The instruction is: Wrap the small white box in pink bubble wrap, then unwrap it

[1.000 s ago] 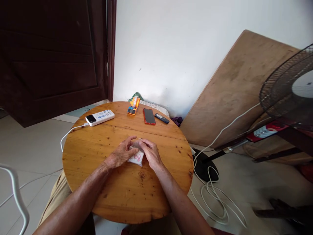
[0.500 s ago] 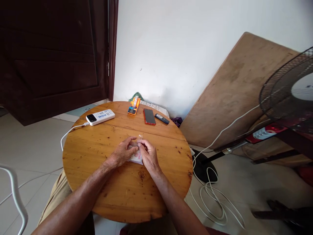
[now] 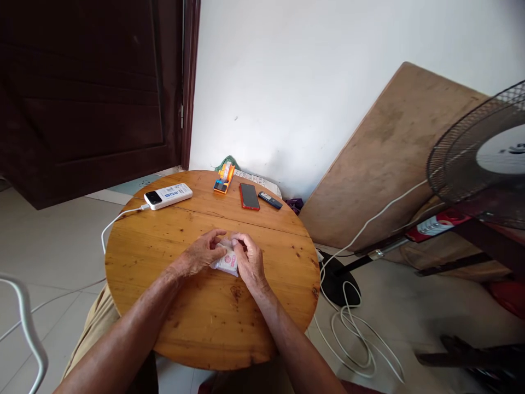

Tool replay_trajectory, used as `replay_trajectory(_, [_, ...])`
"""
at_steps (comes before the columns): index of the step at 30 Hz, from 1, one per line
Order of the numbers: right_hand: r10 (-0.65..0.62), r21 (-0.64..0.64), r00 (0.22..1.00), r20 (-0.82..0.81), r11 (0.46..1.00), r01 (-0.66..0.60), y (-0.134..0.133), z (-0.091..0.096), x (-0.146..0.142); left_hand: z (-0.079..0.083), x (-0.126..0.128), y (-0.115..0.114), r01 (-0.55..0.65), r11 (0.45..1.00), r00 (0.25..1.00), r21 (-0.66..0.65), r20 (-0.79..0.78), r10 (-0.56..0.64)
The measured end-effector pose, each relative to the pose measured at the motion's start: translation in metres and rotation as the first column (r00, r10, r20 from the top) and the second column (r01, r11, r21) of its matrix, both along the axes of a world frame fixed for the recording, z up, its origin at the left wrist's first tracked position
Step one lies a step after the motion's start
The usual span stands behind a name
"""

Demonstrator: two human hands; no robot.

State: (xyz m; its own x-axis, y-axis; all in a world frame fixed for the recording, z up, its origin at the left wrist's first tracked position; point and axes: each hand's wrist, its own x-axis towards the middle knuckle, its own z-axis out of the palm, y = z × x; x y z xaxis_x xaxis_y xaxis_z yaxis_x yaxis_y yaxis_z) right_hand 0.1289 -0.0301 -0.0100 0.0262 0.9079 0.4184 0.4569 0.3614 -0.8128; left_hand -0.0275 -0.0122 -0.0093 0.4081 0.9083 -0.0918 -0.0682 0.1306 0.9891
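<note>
Filling the middle of the head view is a round wooden counter (image 3: 143, 246), its planks knotted and scratched, with a seam running across it. Toward the counter's far left rim lies a white device (image 3: 168, 196) with a cable plugged in; at the far rim stands an orange tape dispenser (image 3: 224, 180). A red-edged phone (image 3: 249, 197) and a dark handheld device (image 3: 270, 200) lie side by side toward the counter's far right rim. Left of the counter is a dark door (image 3: 94, 87); behind it rises a white wall (image 3: 295, 82). To its right, a large board (image 3: 361, 158) leans on the wall, and a fan (image 3: 502, 153) stands nearer.

Both forearms reach in over the counter's near edge. Just short of its centre is a small printed packet (image 3: 229, 262) in clear wrapping, between the hands. The left hand (image 3: 203, 253) has its grip partly closed on the packet, thumb over the top, fingers arched beyond. The right hand (image 3: 249, 260) keeps a narrow grip, thumb and forefinger pinched at the packet's far right corner.
</note>
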Motion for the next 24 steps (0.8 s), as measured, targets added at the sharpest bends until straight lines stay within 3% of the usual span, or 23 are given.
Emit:
replay_trajectory(11, [0.022,-0.064,0.999,0.048,0.998,-0.019,-0.0019,0.0067,0.0026,-0.0039,0.0025,0.0014,-0.01,1.0,1.0,0.004,-0.007,0.01])
replay_trajectory(24, [0.052,-0.041,0.997,0.064,0.998,-0.049,-0.0087,0.0094,0.0056,0.0022,0.0011,0.0002,-0.008,0.988,0.975,0.156,-0.216,0.042])
